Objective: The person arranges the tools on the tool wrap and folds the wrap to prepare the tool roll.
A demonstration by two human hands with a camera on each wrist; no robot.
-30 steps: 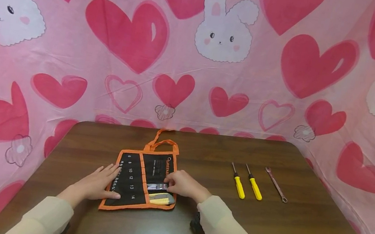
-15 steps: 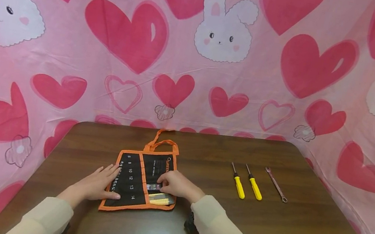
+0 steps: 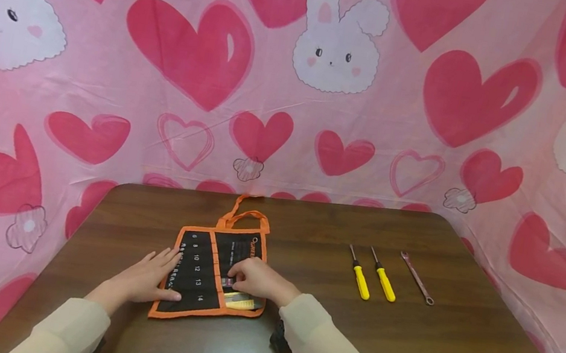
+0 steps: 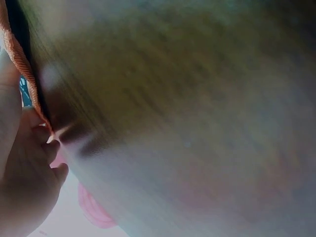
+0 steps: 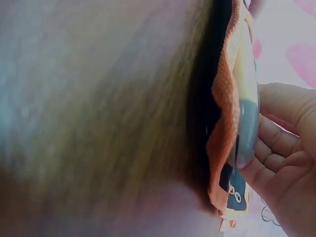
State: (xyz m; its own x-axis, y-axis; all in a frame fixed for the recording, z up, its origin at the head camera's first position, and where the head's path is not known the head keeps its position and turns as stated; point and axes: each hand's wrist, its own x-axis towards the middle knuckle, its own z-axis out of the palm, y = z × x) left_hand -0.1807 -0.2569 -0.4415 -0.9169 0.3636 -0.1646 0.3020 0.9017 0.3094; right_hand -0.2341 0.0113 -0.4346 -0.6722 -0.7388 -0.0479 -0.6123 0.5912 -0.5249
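Note:
A black tool pouch (image 3: 213, 276) with orange trim lies flat on the table, its left part printed with white numbers. My left hand (image 3: 142, 279) rests on the pouch's left side, fingers extended. Over the right part, my right hand (image 3: 259, 280) pinches a small flat pack (image 3: 227, 282) with a purple and grey label; the fingers hide much of it, and its left end is at the orange-edged pocket. Just below lies a yellow and grey utility knife (image 3: 242, 303), partly in a pocket. The right wrist view shows the knife's grey end (image 5: 248, 126) beside my fingers.
Two yellow-handled screwdrivers (image 3: 361, 283) (image 3: 385, 286) and a combination wrench (image 3: 417, 279) lie apart to the right on the brown table (image 3: 319, 225). Orange handles (image 3: 250, 214) extend from the pouch's far edge. A pink cloth with hearts and rabbits hangs behind.
My right hand has slid left across the pouch with the small pack, whose visible part has shrunk. More of the utility knife shows below. My left hand has stayed in place.

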